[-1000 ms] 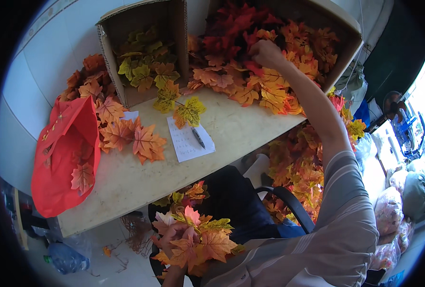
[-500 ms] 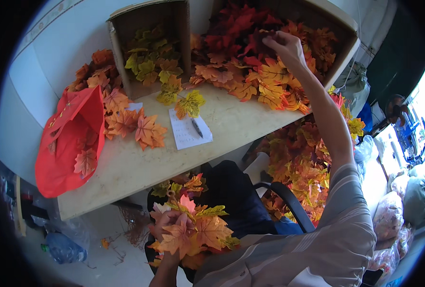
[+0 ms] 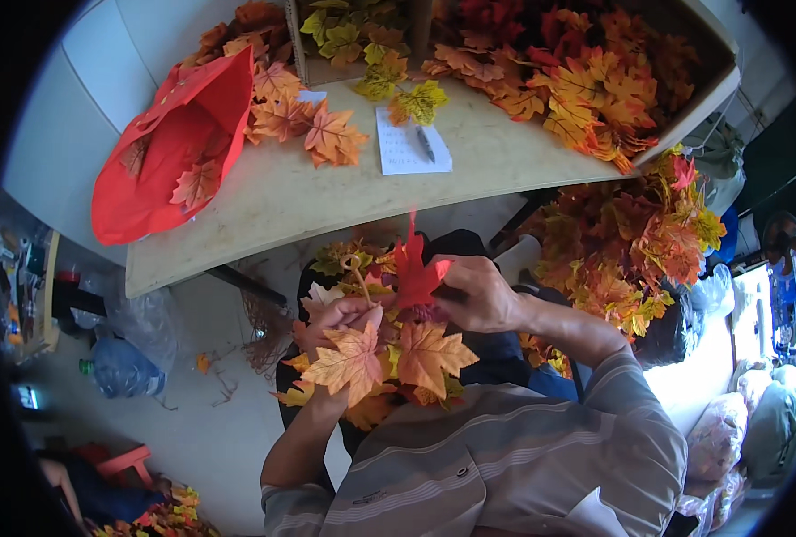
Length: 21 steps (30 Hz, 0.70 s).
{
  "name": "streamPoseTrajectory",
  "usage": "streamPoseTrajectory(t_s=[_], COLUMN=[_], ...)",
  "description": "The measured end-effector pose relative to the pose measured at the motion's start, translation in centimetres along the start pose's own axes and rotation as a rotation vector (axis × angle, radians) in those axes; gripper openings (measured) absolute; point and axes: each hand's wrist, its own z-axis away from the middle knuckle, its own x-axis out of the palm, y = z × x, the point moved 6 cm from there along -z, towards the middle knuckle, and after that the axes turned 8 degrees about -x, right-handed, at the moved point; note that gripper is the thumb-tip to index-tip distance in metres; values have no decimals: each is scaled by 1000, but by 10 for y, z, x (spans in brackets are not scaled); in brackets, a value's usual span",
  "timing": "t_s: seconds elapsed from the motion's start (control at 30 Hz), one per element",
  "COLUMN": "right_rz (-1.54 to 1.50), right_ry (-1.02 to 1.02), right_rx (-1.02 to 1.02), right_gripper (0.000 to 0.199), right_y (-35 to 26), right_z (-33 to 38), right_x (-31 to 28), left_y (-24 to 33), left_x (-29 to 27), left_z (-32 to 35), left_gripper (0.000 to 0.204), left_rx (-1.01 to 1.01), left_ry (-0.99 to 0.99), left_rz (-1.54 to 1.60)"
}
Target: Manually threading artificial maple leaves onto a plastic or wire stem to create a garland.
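Note:
Above my lap, my left hand point(image 3: 337, 319) is closed around a bunch of artificial maple leaves point(image 3: 346, 362) in orange, yellow and pale pink. A tan looped stem point(image 3: 355, 271) sticks up from its fingers. Close beside it, my right hand point(image 3: 483, 294) pinches a bright red artificial maple leaf point(image 3: 415, 271), held upright against the bunch. Some of the bunch behind the hands is hidden, and I cannot tell whether the red leaf is joined to it.
The table point(image 3: 263, 201) carries a red fabric bag point(image 3: 134, 201), orange leaves, a paper sheet point(image 3: 404, 161), a pen point(image 3: 426, 143) and cardboard boxes point(image 3: 698, 98) of leaves. A leaf heap point(image 3: 595, 242) hangs at right. Lower left: a co-worker's arm and a red stool point(image 3: 122, 462).
My right hand has come back from the box on the table to the bunch, bringing a red leaf. My left hand still holds the bunch. The view has tilted down.

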Motion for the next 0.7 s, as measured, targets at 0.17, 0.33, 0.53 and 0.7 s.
streamPoseTrajectory(t_s=[0.17,0.33,0.53,0.7], right_rz=[-150,-355,-172,-317], right_ry=[-58,23,142,127], right_rx=[182,366,239,301], right_gripper=[23,19,13,17], right_y=[4,32,26,28], right_z=[-5,8,1,8], right_x=[8,24,13,21], left_y=[-12,-12,-12,-6], left_x=[-15,-16,-15,-21], left_z=[-9,-11,-15,-8], left_gripper=[23,17,17,11], left_rx=[-40,83,39,192], left_ry=[-115,-110,15,91], left_rz=[101,110,27,-259])
